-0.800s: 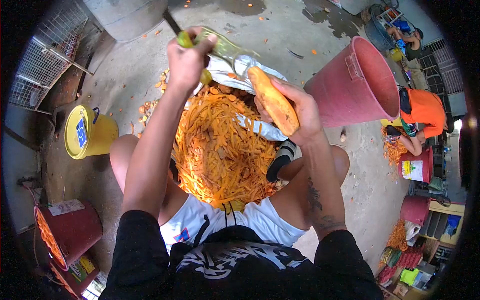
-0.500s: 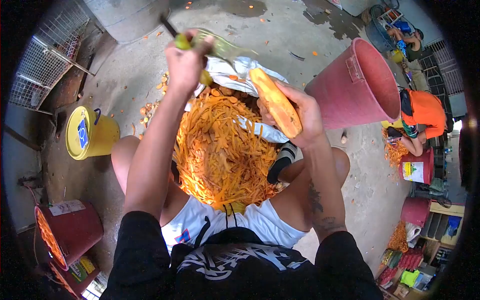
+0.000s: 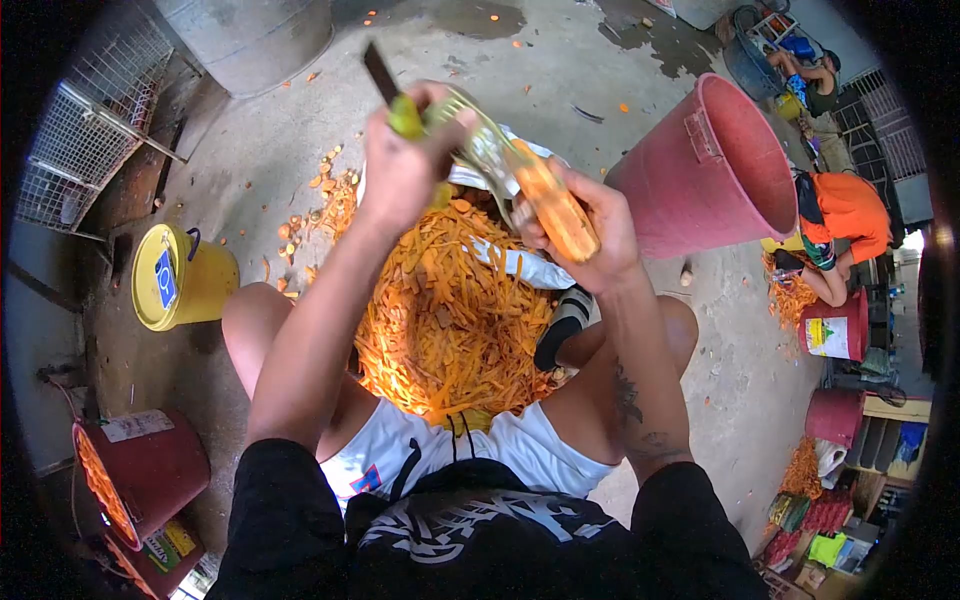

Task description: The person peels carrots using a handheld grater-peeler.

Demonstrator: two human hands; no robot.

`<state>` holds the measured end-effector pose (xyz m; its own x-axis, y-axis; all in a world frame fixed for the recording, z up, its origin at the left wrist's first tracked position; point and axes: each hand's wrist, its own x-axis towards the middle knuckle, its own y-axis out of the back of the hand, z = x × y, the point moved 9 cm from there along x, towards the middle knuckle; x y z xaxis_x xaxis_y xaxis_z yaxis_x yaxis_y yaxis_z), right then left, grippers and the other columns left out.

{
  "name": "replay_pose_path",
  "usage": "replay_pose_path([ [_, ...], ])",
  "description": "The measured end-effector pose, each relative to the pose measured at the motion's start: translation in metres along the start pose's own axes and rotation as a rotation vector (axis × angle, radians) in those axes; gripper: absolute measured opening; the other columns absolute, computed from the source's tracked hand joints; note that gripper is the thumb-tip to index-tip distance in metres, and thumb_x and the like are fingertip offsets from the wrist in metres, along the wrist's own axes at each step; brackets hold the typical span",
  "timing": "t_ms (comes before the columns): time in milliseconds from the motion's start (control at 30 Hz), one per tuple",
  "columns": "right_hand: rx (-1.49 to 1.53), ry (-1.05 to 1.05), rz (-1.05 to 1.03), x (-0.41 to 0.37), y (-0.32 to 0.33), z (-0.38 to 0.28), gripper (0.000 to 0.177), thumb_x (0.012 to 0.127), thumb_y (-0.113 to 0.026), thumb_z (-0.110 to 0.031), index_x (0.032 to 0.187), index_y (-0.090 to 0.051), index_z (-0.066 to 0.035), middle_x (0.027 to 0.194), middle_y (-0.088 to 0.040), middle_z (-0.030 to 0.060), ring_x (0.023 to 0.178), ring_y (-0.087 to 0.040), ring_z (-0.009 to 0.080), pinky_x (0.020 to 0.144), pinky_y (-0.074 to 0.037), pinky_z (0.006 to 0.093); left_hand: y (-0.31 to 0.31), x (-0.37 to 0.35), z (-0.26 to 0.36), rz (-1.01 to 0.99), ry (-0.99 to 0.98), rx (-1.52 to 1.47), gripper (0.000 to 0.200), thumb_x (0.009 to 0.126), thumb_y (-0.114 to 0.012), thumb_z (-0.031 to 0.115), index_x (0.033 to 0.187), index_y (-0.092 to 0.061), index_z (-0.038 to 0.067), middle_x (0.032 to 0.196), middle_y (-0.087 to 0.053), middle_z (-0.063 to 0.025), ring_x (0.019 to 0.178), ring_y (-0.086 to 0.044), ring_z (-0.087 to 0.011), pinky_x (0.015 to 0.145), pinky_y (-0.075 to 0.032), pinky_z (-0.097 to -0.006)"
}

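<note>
Watching nearby, I note the left hand (image 3: 408, 160) curled around a translucent green peeler (image 3: 478, 132), its head meeting the orange root (image 3: 560, 208), though blur obscures contact. The right hand (image 3: 606, 220) pinches that root thumb-against-fingers, tilted, presumably baring its upper face; both work above the peelings heap (image 3: 450, 325), likely containing scraps, beside the pink bucket (image 3: 660, 185).

At 11 o'clock, my left hand (image 3: 408, 165) grips the green-handled tool (image 3: 488, 142); its blurred end overlaps the carrot (image 3: 563, 217), at 1 o'clock, in my right hand (image 3: 607, 215). Peelings (image 3: 450, 320): heaped between my knees (image 3: 255, 315). Pink bucket (image 3: 660, 190): 2 o'clock. Yellow bucket (image 3: 205, 280): 9 o'clock.
</note>
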<state>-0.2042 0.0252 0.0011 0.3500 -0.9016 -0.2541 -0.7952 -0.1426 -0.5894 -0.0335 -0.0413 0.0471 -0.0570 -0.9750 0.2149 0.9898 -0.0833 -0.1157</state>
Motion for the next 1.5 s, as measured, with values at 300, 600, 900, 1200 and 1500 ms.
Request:
replay_pose_path([
  [300,0.094,0.003,-0.104,0.0,-0.007,0.0,0.045,0.11,-0.041,-0.033,0.127,-0.057,0.005,0.087,-0.058,0.0097,0.071,-0.05,0.0163,0.065,-0.04,0.029,0.003,0.002,-0.006,0.015,-0.035,-0.032,0.014,0.092,-0.075,0.016,0.09,-0.065,0.006,0.071,-0.059,0.002,0.054,-0.048,-0.0068,0.048,-0.036,-0.0252],
  [600,0.031,0.03,-0.023,-0.001,-0.005,0.0,0.043,0.109,-0.044,-0.033,0.131,-0.056,0.001,0.086,-0.058,0.0087,0.069,-0.049,0.0155,0.06,-0.039,0.0295,0.018,0.006,-0.005,0.079,-0.02,-0.079,0.011,0.093,-0.073,0.012,0.093,-0.067,0.004,0.072,-0.061,0.0008,0.052,-0.05,-0.0071,0.047,-0.037,-0.0249],
  [900,-0.064,0.025,0.037,-0.015,-0.023,0.004,0.042,0.106,-0.054,-0.029,0.136,-0.059,0.0,0.095,-0.067,0.0102,0.072,-0.065,0.019,0.063,-0.053,0.0309,0.083,0.034,-0.025,0.343,0.005,-0.145,0.01,0.096,-0.072,0.011,0.099,-0.066,0.004,0.075,-0.058,0.0027,0.054,-0.044,-0.005,0.048,-0.032,-0.0225],
  [1200,-0.298,0.594,0.407,-0.012,0.037,-0.064,0.039,0.103,-0.062,-0.034,0.128,-0.063,-0.004,0.077,-0.063,0.0035,0.068,-0.057,0.0119,0.065,-0.05,0.0293,0.068,0.023,-0.009,0.231,-0.028,0.118,0.013,0.097,-0.071,0.015,0.102,-0.067,0.004,0.072,-0.054,0.0035,0.054,-0.042,-0.0038,0.048,-0.031,-0.0232],
  [1500,0.02,0.088,0.084,0.003,0.012,0.006,0.023,0.093,-0.052,-0.016,0.114,-0.051,-0.007,0.084,-0.046,0.0025,0.061,-0.04,0.0076,0.047,-0.028,0.0202,-0.02,-0.011,-0.035,-0.281,-0.052,1.151,0.025,0.077,-0.06,0.006,0.102,-0.064,0.002,0.085,-0.07,-0.0268,0.083,-0.07,-0.0454,0.079,-0.056,-0.0545],
])
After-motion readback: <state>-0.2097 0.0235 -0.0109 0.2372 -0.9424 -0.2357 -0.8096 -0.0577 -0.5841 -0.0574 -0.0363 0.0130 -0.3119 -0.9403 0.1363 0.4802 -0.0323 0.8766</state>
